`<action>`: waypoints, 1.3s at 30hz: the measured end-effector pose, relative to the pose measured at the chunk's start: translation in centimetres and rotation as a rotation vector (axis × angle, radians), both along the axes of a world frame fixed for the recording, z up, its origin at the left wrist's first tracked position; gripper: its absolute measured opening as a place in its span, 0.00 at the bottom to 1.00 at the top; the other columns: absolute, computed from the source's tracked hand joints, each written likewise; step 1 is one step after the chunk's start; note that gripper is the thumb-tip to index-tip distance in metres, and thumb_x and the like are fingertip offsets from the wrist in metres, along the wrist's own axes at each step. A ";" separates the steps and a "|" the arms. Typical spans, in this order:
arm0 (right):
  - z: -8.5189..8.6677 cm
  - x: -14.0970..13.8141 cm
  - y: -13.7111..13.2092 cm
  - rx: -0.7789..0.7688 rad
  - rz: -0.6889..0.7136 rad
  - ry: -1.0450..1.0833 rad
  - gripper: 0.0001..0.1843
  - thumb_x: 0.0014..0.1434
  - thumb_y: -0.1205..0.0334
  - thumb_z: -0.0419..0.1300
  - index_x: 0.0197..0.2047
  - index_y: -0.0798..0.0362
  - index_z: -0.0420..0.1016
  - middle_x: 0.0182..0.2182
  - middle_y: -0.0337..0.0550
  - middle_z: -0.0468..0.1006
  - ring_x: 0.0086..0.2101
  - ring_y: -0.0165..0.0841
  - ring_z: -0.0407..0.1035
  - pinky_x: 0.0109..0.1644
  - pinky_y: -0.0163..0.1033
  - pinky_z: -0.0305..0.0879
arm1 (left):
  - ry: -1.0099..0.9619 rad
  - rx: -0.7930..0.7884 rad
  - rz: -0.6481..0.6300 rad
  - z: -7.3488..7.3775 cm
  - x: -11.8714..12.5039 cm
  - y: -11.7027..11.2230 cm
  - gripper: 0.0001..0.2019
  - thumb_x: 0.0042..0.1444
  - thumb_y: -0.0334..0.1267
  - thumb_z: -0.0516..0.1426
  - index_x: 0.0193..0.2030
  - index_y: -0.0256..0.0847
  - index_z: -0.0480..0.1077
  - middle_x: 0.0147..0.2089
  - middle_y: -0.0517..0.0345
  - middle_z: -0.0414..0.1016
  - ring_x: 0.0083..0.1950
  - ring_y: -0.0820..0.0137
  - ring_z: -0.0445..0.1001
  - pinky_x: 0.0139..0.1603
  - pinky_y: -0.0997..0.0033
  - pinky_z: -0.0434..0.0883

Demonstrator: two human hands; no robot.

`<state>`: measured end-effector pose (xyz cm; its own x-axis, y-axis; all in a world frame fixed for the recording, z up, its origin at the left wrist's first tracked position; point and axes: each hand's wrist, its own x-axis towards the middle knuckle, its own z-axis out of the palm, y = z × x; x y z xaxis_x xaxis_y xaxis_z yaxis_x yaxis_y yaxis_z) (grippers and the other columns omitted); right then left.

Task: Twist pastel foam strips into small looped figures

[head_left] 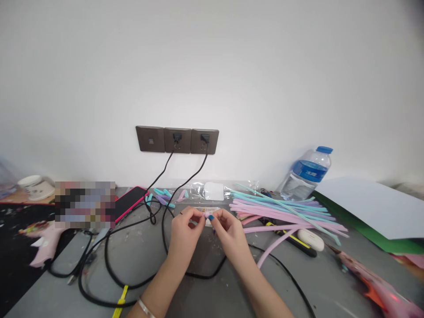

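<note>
My left hand (189, 225) and my right hand (229, 227) meet above the grey table, thumbs and forefingers pinched together. Between their fingertips is a small pale pink piece of pipe cleaner (207, 215), mostly covered by the fingers. To the right of my right hand lies a loose bundle of pink, turquoise and purple pipe cleaners (281, 214). Several short turquoise and purple pipe cleaner pieces (162, 197) lie beyond my left hand. Behind the fingers, a clear plastic bag (228, 190) lies along the wall.
A water bottle (308, 174) leans against the wall. At the right lie a yellow-black utility knife (298, 244), a white oval case (310, 240), a pink glue gun (377, 282) and white sheets (374, 207). Black cables (109, 260), a phone (130, 203) and another glue gun (48, 245) occupy the left.
</note>
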<state>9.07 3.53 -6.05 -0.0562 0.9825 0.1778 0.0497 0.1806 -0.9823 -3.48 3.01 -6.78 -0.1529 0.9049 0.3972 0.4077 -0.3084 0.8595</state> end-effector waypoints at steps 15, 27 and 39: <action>-0.2 0.7 0.2 0.130 -0.055 -0.165 0.09 0.58 0.56 0.57 0.31 0.52 0.68 0.21 0.36 0.64 0.23 0.30 0.59 0.26 0.34 0.58 | -0.503 -0.347 -0.269 0.4 0.4 -0.1 0.13 0.52 0.44 0.59 0.38 0.37 0.76 0.39 0.50 0.81 0.39 0.62 0.79 0.30 0.70 0.77; 0.2 1.0 0.4 0.207 0.019 -0.186 0.06 0.57 0.58 0.59 0.33 0.51 0.70 0.27 0.42 0.74 0.29 0.34 0.69 0.30 0.35 0.65 | -0.299 -0.245 -0.194 0.2 -0.6 0.3 0.10 0.54 0.41 0.57 0.35 0.38 0.75 0.32 0.54 0.79 0.33 0.65 0.77 0.27 0.73 0.75; 0.4 1.5 0.8 -0.012 0.071 0.042 0.19 0.51 0.43 0.62 0.29 0.53 0.69 0.20 0.36 0.68 0.21 0.28 0.59 0.23 0.32 0.56 | -0.106 -0.189 -0.273 0.7 -0.6 -0.1 0.10 0.55 0.36 0.54 0.37 0.42 0.76 0.34 0.56 0.79 0.33 0.67 0.77 0.28 0.74 0.77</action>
<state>10.55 4.28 -5.66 -0.1187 0.9782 0.1702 -0.0044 0.1709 -0.9853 -4.04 2.86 -6.12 0.0731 0.9742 0.2136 0.2372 -0.2250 0.9450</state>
